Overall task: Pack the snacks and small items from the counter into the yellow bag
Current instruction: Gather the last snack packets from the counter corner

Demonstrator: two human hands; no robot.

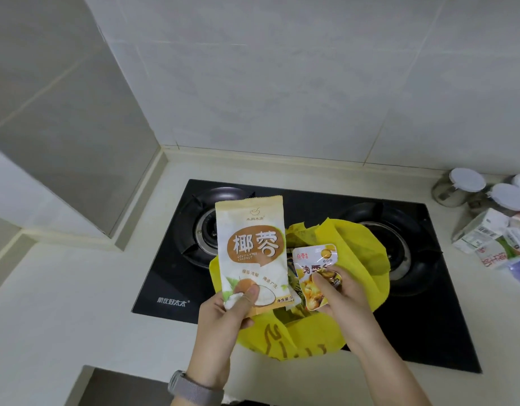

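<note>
Left hand (223, 310) pinches coconut pouch (251, 250) by its bottom edge; right hand (339, 291) pinches small packet (315, 273); both above yellow bag (355, 253); pouches judged light, floppy, slick.

Left hand (223, 312) holding upright desiccated coconut packet (251, 244), right hand (340, 291) pinching small snack pouch (315, 271), above open yellow bag (361, 259) on black gas hob (311, 197).

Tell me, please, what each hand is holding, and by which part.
The left hand pinches the desiccated coconut packet at its bottom edge. The right hand holds the small orange snack pouch by its lower right side.
</note>
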